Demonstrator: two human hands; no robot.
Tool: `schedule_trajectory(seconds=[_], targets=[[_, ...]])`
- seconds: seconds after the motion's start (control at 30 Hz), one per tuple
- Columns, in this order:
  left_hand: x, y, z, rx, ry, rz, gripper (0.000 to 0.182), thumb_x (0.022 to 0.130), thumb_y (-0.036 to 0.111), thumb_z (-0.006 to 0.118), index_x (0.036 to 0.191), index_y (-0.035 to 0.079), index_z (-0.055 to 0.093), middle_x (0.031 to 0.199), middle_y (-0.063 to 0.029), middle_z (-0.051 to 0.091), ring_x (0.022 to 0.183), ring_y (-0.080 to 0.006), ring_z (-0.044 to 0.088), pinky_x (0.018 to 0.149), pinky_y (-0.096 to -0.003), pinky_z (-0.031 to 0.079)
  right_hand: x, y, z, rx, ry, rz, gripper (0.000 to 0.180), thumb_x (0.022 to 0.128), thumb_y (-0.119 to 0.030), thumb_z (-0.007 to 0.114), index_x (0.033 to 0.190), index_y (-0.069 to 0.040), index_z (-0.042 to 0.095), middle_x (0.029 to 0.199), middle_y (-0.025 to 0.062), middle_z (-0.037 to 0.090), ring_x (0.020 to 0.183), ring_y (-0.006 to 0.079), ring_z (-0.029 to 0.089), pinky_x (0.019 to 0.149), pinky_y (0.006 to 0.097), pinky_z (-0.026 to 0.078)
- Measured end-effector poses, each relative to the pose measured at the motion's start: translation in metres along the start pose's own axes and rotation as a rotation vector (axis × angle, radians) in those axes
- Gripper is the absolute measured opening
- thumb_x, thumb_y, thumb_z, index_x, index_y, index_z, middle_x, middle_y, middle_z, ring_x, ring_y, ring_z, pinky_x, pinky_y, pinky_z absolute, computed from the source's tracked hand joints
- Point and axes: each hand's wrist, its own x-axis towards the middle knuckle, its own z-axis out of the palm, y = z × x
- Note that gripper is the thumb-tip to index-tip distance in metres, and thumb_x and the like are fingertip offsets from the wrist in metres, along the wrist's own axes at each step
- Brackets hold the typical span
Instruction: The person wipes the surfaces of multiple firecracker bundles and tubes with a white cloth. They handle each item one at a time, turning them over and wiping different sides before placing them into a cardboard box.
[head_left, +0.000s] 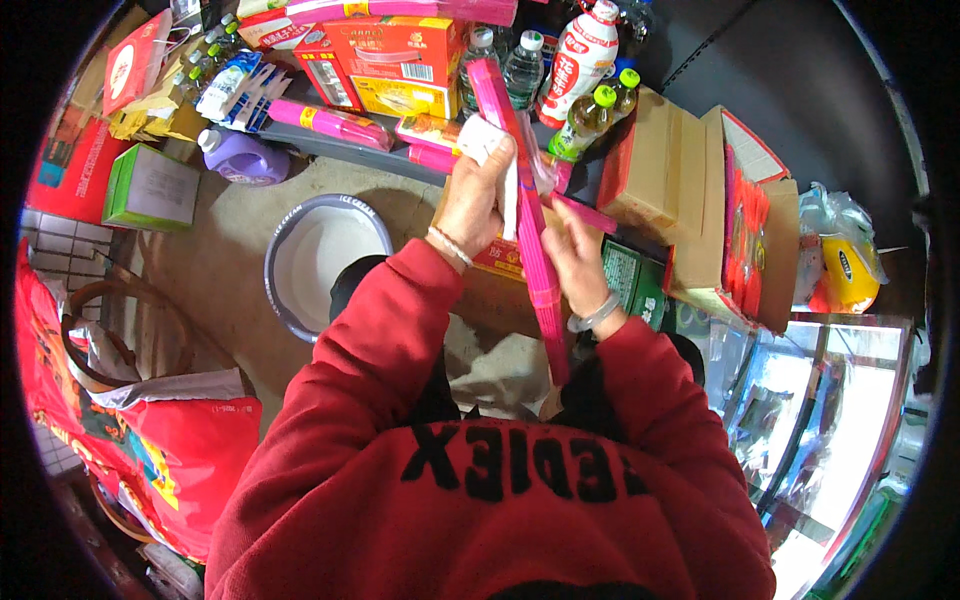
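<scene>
My left hand (475, 191) is closed around a folded white cloth (484, 142), its thumb on top, against the left side of a long pink wrapped bundle (529, 225). The bundle stands nearly upright in the view, tilted a little, between both hands. At its right side is my right hand (576, 251), with fingers bent and a bracelet at the wrist; whether it grips the bundle is hard to tell. Loose clear plastic film (546, 169) hangs near the bundle's middle. Another pink packet (583, 212) lies behind my right fingers.
A dark shelf (315, 146) ahead carries pink bundles, boxes (397, 52) and bottles (574, 64). On the floor are a round basin (328, 266) and a purple detergent jug (244, 157). Open cardboard boxes (675, 172) stand right, above a glass case (817, 420). Red bags (187, 442) are left.
</scene>
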Motion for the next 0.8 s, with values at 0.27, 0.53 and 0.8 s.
schedule_trajectory(seconds=[0.27,0.53,0.8], targets=[[0.008,0.006,-0.013,-0.145,-0.025,0.054,0.029,0.098,0.026,0.057,0.121,0.010,0.054,0.103,-0.0013,0.064,0.089,-0.0136,0.063,0.081,-0.0323,0.053,0.001,-0.033,-0.005,0.682,-0.536,0.414,0.041,0.099,-0.030,0.051,0.123,0.003,0.051,0.105,0.0208,0.064,0.086,0.0305,0.068,0.075,0.0403,0.057],[-0.005,-0.017,0.000,0.109,0.004,-0.038,0.032,0.097,0.019,0.059,0.125,0.007,0.049,0.102,-0.0012,0.061,0.089,-0.0121,0.059,0.078,-0.0303,0.051,0.002,-0.025,-0.001,0.492,-0.231,0.232,0.032,0.092,-0.017,0.066,0.116,0.001,0.053,0.096,0.0087,0.065,0.084,0.0203,0.067,0.077,0.0324,0.055],[-0.021,-0.039,0.005,0.248,-0.065,-0.189,0.025,0.095,0.017,0.062,0.117,0.007,0.056,0.099,0.0005,0.062,0.085,-0.0092,0.058,0.072,-0.0257,0.050,0.013,-0.011,-0.017,-0.391,0.030,-0.333,0.044,0.081,-0.028,0.078,0.108,0.000,0.059,0.084,0.0109,0.067,0.074,0.0149,0.067,0.067,0.0289,0.053]])
